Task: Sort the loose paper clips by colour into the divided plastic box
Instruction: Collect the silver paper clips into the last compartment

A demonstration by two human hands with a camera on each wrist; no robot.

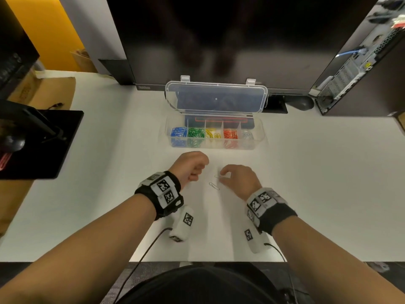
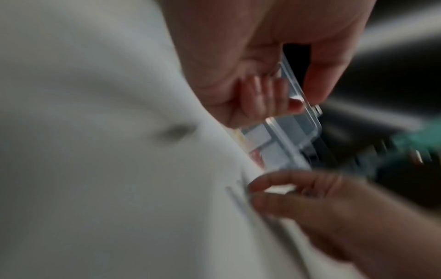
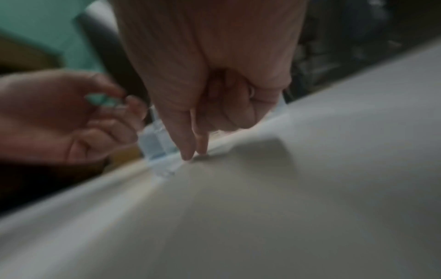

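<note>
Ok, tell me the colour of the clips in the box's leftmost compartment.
Blue, in the box; the head view shows it best.

Probably an office: monitor (image 1: 230, 40), desktop computer (image 1: 359, 62).

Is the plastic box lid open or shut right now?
Open: the lid stands tilted back behind the plastic box, leaving the colour compartments uncovered.
</note>
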